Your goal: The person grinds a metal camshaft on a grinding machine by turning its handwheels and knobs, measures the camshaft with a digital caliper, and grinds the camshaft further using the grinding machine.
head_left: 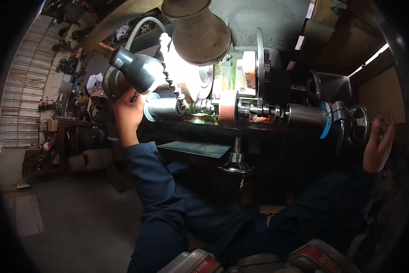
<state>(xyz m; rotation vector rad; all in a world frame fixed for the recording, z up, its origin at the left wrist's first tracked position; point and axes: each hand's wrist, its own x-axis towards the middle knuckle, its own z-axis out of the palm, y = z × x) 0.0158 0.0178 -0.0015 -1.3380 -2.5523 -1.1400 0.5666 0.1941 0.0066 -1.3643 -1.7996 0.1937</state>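
Observation:
My left hand [128, 114] is raised at the left end of a machine, beside a steel cylinder [165, 108] and just below a black lamp head [143, 73]. Its fingers are curled, and what they grip is hidden. At the far right, my right hand [379, 143] is closed at the handle of a shiny handwheel [360, 123], with its fingertips slightly blurred. Between the two ends runs a metal shaft with several journals [263, 110]. A reddish block [228, 108] stands in front of its middle. The lamp lights a grinding wheel [206, 82] behind the shaft.
A second steel cylinder [304, 116] with a blue ring backs the shaft's right end. Below the machine hangs another handwheel [235, 169]. A large dusty housing [200, 36] overhangs the work. Cluttered benches [77, 123] stand left. A respirator [254, 261] shows at the bottom edge.

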